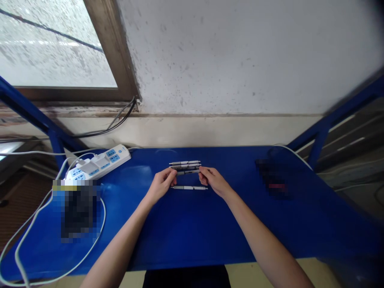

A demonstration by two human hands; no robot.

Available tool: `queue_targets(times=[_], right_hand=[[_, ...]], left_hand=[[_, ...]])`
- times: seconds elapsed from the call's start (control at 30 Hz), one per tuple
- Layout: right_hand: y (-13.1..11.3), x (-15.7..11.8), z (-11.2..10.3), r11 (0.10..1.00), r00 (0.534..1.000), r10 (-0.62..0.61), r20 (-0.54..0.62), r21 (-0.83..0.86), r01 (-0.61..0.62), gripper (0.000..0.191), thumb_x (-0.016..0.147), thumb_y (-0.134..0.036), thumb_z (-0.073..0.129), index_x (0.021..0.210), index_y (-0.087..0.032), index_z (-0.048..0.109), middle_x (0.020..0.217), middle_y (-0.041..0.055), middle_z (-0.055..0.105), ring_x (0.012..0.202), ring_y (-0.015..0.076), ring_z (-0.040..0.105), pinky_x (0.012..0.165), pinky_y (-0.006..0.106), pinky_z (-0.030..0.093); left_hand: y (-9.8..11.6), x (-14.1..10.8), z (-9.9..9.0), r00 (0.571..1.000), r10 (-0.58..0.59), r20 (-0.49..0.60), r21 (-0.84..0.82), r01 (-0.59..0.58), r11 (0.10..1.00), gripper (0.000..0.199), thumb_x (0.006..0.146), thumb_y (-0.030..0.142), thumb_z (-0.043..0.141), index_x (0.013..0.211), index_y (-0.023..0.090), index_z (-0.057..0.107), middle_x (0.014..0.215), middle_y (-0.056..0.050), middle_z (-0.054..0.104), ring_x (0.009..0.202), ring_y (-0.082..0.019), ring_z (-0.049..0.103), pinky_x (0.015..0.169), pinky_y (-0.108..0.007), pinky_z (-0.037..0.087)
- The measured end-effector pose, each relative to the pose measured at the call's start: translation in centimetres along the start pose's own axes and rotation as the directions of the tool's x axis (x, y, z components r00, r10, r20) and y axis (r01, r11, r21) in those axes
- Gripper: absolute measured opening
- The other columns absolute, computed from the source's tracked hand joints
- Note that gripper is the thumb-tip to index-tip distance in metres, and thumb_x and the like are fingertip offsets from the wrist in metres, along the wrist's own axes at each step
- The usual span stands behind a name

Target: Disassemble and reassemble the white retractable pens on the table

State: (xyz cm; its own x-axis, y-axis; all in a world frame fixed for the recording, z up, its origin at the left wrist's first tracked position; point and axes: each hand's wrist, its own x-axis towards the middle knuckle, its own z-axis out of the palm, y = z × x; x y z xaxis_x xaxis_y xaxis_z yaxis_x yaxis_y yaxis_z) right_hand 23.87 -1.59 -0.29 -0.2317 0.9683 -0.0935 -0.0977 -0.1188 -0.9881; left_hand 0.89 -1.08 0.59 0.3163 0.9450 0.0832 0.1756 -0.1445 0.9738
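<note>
My left hand (pixel 162 185) and my right hand (pixel 213 180) face each other above a blue table top (pixel 192 228). Between them, a slim grey retractable pen (pixel 188 172) is pinched by its two ends, one end in each hand's fingers. Just behind it, two similar pens (pixel 185 164) lie side by side, close to the fingertips of both hands. A white pen (pixel 189 187) lies on the table in front, just below the gap between my hands and apart from them.
A white power strip (pixel 99 162) with blue sockets and a plugged-in charger lies at the back left. White cables (pixel 30 240) loop around a pixelated object (pixel 78 210) at the left. Another pixelated object (pixel 273 178) lies at the right. A wall and window stand behind.
</note>
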Motion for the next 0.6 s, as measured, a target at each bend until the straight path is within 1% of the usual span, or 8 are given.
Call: queue_targets(times=[0.07,0.1,0.17,0.23,0.37,0.4,0.5,0.6], right_hand=[[0.08,0.0,-0.04,1.0,1.0,0.011,-0.008,-0.004,-0.011,0.043,0.086,-0.054,0.056,0.063,-0.017,0.054,0.054,-0.0038,0.042,0.047,0.009,0.037,0.047,0.026,0.026],[0.11,0.01,-0.06,1.0,1.0,0.018,-0.012,-0.007,-0.018,0.043,0.086,-0.054,0.056,0.064,-0.017,0.055,0.054,-0.0036,0.043,0.047,0.0091,0.038,0.047,0.025,0.027],[0.17,0.02,-0.11,1.0,1.0,0.024,-0.013,-0.015,-0.024,0.042,0.086,-0.054,0.057,0.065,-0.017,0.057,0.055,-0.0029,0.045,0.048,0.0093,0.04,0.047,0.025,0.028],[0.19,0.03,-0.15,1.0,1.0,0.019,-0.003,-0.019,-0.019,0.041,0.086,-0.052,0.057,0.067,-0.016,0.058,0.056,-0.0025,0.047,0.049,0.0094,0.041,0.048,0.025,0.029],[0.14,0.0,-0.18,1.0,1.0,0.005,-0.006,-0.013,-0.006,0.039,0.087,-0.05,0.056,0.068,-0.017,0.059,0.056,-0.0026,0.047,0.049,0.0094,0.041,0.048,0.025,0.029],[0.11,-0.01,-0.18,1.0,1.0,0.005,-0.008,-0.015,-0.005,0.039,0.087,-0.05,0.056,0.067,-0.016,0.058,0.056,-0.0025,0.047,0.049,0.0094,0.041,0.048,0.025,0.029],[0.04,-0.04,-0.17,0.999,1.0,0.004,0.0,-0.033,-0.004,0.039,0.088,-0.05,0.056,0.067,-0.016,0.058,0.055,-0.0024,0.047,0.049,0.0097,0.041,0.049,0.025,0.03],[-0.02,-0.04,-0.22,0.999,1.0,-0.003,0.001,-0.044,0.003,0.038,0.088,-0.049,0.056,0.067,-0.017,0.059,0.055,-0.0024,0.047,0.049,0.0098,0.042,0.049,0.025,0.03]], left_hand=[[0.01,0.02,-0.03,1.0,0.018,0.012,-0.037,-0.018,0.999,0.031,0.085,0.044,0.058,0.101,0.017,0.06,0.071,0.0,0.062,0.059,-0.012,0.054,0.055,-0.021,0.04],[0.0,0.03,-0.05,1.0,0.024,0.013,-0.034,-0.024,0.999,0.031,0.085,0.044,0.059,0.101,0.017,0.059,0.072,0.0,0.062,0.06,-0.012,0.054,0.054,-0.021,0.039],[-0.05,0.02,-0.08,1.0,0.012,0.004,0.027,-0.013,1.0,0.032,0.088,0.046,0.053,0.086,0.016,0.062,0.065,0.0,0.059,0.057,-0.011,0.052,0.054,-0.021,0.038],[-0.09,0.01,-0.12,1.0,-0.007,-0.009,0.082,0.007,0.997,0.043,0.091,0.049,0.045,0.072,0.015,0.061,0.057,0.0,0.055,0.054,-0.011,0.049,0.054,-0.022,0.037],[-0.03,0.01,-0.13,1.0,0.008,0.0,0.009,-0.008,1.0,0.032,0.085,0.046,0.058,0.097,0.017,0.061,0.069,0.001,0.059,0.057,-0.012,0.052,0.053,-0.021,0.037],[0.0,0.02,-0.12,1.0,0.009,-0.002,0.006,-0.009,1.0,0.032,0.084,0.046,0.059,0.097,0.017,0.061,0.069,0.0,0.06,0.058,-0.012,0.052,0.053,-0.021,0.037],[0.13,0.04,-0.09,1.0,-0.005,-0.012,0.047,0.006,0.999,0.035,0.089,0.047,0.05,0.078,0.016,0.061,0.06,0.0,0.055,0.055,-0.011,0.049,0.052,-0.022,0.036],[0.33,-0.01,-0.09,1.0,0.0,-0.006,-0.007,0.0,1.0,0.029,0.086,0.045,0.055,0.091,0.017,0.061,0.064,0.001,0.057,0.056,-0.011,0.05,0.052,-0.021,0.037]])
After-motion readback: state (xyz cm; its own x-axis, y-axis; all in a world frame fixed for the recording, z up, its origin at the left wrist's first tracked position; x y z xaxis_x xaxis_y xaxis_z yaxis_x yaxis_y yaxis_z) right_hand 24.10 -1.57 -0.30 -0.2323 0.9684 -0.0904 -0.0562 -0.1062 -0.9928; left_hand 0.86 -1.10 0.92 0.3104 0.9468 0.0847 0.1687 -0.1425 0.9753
